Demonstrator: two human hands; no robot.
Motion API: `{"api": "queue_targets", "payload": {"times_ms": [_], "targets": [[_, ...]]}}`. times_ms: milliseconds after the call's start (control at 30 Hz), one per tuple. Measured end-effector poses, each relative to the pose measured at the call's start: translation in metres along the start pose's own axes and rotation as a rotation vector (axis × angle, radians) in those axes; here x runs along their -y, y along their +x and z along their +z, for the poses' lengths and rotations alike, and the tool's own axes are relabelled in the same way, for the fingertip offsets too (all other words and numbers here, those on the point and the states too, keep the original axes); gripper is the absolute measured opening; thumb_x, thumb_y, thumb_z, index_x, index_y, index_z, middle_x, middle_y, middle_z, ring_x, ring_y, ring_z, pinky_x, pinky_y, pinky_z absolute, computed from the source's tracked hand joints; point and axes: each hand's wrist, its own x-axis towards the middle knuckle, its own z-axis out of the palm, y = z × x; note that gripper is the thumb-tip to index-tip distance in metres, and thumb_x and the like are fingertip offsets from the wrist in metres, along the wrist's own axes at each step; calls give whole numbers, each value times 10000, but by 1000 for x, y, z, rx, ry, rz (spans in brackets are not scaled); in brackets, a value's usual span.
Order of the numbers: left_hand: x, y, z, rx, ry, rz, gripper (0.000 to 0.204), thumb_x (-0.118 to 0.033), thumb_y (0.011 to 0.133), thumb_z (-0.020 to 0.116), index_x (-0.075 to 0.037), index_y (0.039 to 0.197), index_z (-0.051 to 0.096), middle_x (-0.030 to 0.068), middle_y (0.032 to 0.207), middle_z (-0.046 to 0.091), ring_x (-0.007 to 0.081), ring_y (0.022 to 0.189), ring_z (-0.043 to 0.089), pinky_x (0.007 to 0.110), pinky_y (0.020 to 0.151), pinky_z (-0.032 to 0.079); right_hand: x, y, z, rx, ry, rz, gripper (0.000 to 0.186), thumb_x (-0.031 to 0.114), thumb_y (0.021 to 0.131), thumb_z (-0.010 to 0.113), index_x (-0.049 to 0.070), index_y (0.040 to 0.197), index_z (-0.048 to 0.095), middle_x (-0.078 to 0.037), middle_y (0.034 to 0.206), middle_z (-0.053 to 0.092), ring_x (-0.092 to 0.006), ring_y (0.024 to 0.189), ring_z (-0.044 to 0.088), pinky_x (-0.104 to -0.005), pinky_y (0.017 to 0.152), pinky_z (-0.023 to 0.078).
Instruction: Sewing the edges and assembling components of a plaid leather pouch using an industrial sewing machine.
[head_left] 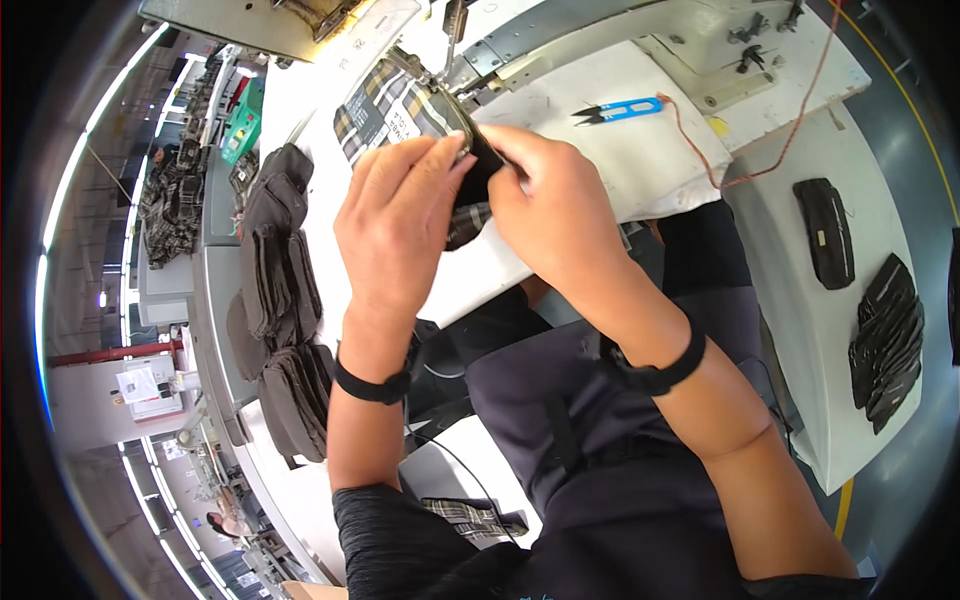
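A plaid fabric piece [362, 115] with a dark edge lies under the needle area of a sewing machine [530, 62]. My left hand [392, 220] pinches the near edge of this piece, thumb and fingers pressed together. Close beside it, my right hand [548, 195] is closed on the dark part of the same piece, which hangs down between the two hands. The fingertips partly hide the folded edge. To the right of my hands, blue-handled thread snips [632, 108] lie on the white machine bed, tied to a reddish cord [790, 150].
Stacks of dark folded fabric pieces [275, 270] stand to the left of the white table. On a white surface at the right lie a dark folded piece [826, 233] and a fanned bundle of dark strips [888, 342]. Plaid cloth [465, 517] lies low near my lap.
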Motion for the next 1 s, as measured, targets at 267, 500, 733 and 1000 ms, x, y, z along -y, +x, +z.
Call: {"api": "queue_targets", "payload": {"times_ms": [267,500,733,1000], "targets": [[-14,2,11,-13,-27,-26,360,67,697,864,-5,1043,799,69,926,710,238,792,681,334,679,551,-21,-8,-3,23,758,143,345,-31,956,603,-84,1286,685,-79,968,743,-60,798,609,-242,700,512],[-9,13,-5,94,-49,-23,379,65,685,874,21,1054,802,88,920,713,253,796,689,340,691,560,-14,-2,-6,102,990,248,392,-103,966,557,-93,1344,663,-30,1117,722,-6,876,565,-192,696,475],[-4,8,0,86,-186,-72,377,50,701,874,18,1070,799,88,919,711,244,767,682,332,658,542,-18,-3,-9,123,965,301,406,-103,978,572,-97,1377,643,-35,1166,720,7,886,559,-173,699,458],[17,9,11,50,-264,-73,364,39,746,859,-6,1100,786,87,926,718,253,770,670,343,663,517,-21,18,-1,123,951,276,419,-111,965,523,-98,1363,654,-67,1149,741,-50,981,647,-203,832,523]]}}
